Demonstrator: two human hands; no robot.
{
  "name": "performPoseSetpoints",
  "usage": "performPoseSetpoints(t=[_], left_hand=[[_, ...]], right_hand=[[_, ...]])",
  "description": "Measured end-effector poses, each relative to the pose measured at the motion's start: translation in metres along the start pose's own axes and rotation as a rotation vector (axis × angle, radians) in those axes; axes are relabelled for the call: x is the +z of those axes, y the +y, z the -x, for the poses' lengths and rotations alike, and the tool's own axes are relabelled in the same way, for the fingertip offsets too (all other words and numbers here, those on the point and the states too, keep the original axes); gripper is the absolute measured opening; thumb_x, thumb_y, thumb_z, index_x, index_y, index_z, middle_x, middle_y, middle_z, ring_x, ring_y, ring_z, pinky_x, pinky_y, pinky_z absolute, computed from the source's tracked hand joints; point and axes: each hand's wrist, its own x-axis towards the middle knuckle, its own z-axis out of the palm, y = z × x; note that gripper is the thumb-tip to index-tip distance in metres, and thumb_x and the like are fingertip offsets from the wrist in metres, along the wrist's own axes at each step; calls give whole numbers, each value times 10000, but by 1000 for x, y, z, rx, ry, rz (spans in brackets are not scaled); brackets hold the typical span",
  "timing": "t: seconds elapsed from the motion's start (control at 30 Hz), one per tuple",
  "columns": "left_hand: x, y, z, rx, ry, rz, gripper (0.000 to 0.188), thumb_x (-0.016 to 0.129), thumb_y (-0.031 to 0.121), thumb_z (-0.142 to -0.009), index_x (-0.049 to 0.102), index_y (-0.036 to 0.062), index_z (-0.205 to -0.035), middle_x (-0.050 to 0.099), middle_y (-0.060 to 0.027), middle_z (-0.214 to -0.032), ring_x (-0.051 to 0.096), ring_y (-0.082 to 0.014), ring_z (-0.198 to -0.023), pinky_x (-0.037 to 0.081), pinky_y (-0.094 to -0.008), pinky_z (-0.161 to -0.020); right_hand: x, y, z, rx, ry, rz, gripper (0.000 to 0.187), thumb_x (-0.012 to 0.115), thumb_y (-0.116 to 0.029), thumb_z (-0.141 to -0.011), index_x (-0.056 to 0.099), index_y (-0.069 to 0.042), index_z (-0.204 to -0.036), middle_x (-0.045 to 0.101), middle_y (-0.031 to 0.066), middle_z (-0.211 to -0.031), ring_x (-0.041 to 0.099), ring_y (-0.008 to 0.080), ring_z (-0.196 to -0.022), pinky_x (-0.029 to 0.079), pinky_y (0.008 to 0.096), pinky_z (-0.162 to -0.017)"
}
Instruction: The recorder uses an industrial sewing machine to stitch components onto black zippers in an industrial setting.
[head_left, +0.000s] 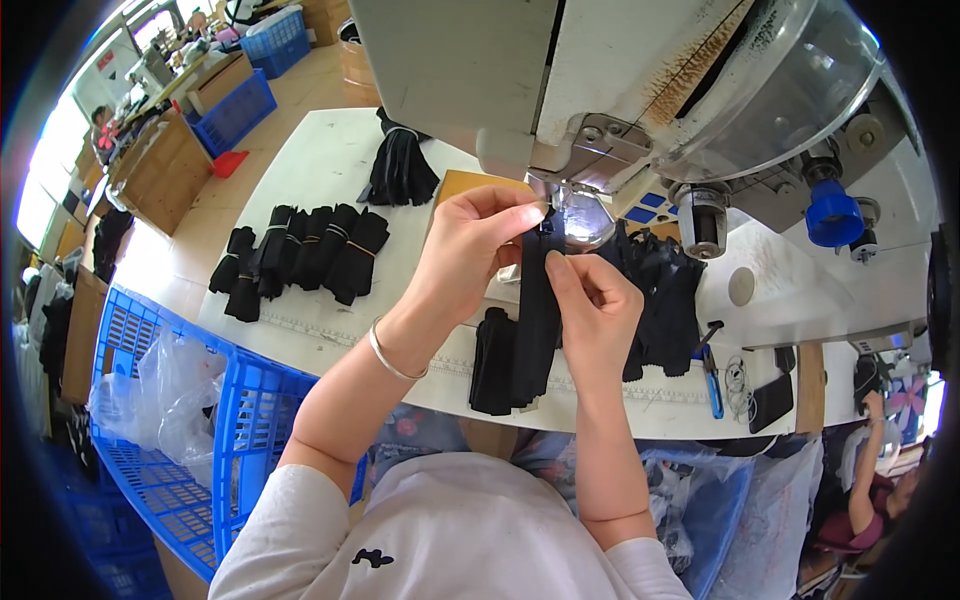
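My left hand (470, 240) pinches the upper end of a black fabric strip (539, 300) between thumb and fingers, just in front of the lit needle area of a sewing machine (620, 150). Lower on the strip's right edge, my right hand (600, 310) closes with thumb and forefinger against it. The strip hangs down toward me over the table edge side. Beside its lower end lies a stack of black strips (492, 360). More loose black strips (665, 300) are heaped to the right of my right hand, partly behind it.
Tied black bundles (310, 250) sit in a row on the white table (300, 160), with another bundle (400, 165) farther back. Blue-handled snips (712, 380) lie at right. A blue crate (240, 440) with clear plastic stands at left. Another person's arm (868, 465) shows far right.
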Motion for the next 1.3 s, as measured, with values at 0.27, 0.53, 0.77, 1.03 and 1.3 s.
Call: performPoseSetpoints(t=[0.27,0.53,0.77,1.03,1.3], left_hand=[[2,-5,1,-21,32,40,83,650,100,-854,624,32,-894,627,-9,-815,595,-76,-687,494,-220,-599],[10,-5,12,-42,120,-35,166,669,147,-852,589,37,-948,586,4,-801,552,-74,-675,463,-230,-582],[0,-36,40,287,260,-579,90,684,4,-819,600,-7,-851,600,7,-714,550,-39,-627,423,-195,-499],[-2,-30,40,115,164,-206,138,709,125,-838,636,9,-819,627,3,-678,523,-42,-536,407,-185,-474],[7,-25,45,50,156,-158,134,705,148,-843,616,56,-804,582,57,-677,475,1,-576,348,-159,-501]], right_hand=[[2,-2,1,17,12,-55,189,683,-141,-860,650,22,-772,488,-67,-591,367,-3,-553,268,185,-488],[4,-1,7,80,38,-70,178,677,-126,-863,627,22,-778,521,-59,-615,396,-1,-564,289,185,-491],[-1,14,43,198,-44,-177,124,667,-83,-860,654,22,-924,589,-9,-653,474,15,-604,372,189,-542],[-11,9,45,221,-79,6,150,672,-102,-861,671,38,-915,590,-1,-630,467,26,-571,381,196,-526],[-10,4,52,165,-51,15,213,672,-170,-874,675,42,-884,586,0,-610,490,27,-544,366,205,-490]])
